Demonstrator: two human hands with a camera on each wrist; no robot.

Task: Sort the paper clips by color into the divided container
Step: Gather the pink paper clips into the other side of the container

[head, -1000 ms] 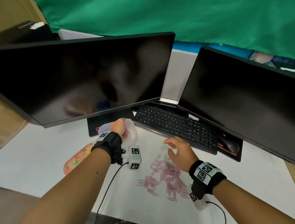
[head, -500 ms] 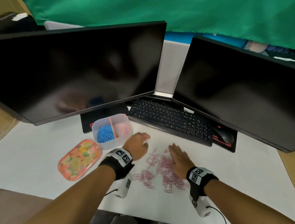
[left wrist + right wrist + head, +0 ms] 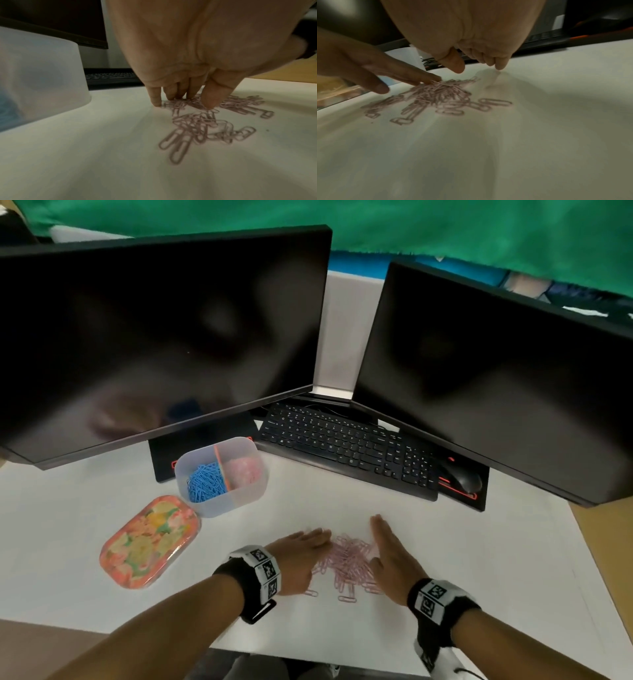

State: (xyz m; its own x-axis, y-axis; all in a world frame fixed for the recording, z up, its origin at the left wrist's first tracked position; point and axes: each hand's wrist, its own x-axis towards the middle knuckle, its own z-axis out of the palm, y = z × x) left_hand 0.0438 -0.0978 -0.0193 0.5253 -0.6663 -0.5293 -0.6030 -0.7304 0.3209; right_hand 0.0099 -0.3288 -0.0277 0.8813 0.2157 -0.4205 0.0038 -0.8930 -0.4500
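A heap of pink paper clips (image 3: 347, 563) (image 3: 200, 121) (image 3: 436, 96) lies on the white table between my two hands. My left hand (image 3: 299, 556) stands on its edge at the heap's left side, fingers straight and touching the clips (image 3: 175, 97). My right hand (image 3: 390, 556) stands the same way at the heap's right, fingers straight. Neither hand holds a clip. The translucent divided container (image 3: 253, 494) stands farther back left, with blue clips (image 3: 205, 482) in its left compartment and pink clips (image 3: 245, 470) in its right.
A floral lid (image 3: 150, 541) lies left of my left hand. Behind are two dark monitors (image 3: 154, 337), a black keyboard (image 3: 346, 446) and a mouse (image 3: 460, 479). The table's front edge (image 3: 308, 657) is near my forearms.
My left hand left the container and came down to the clips. Both hands have closed in on the scattered pink clips and pushed them into a tighter heap.
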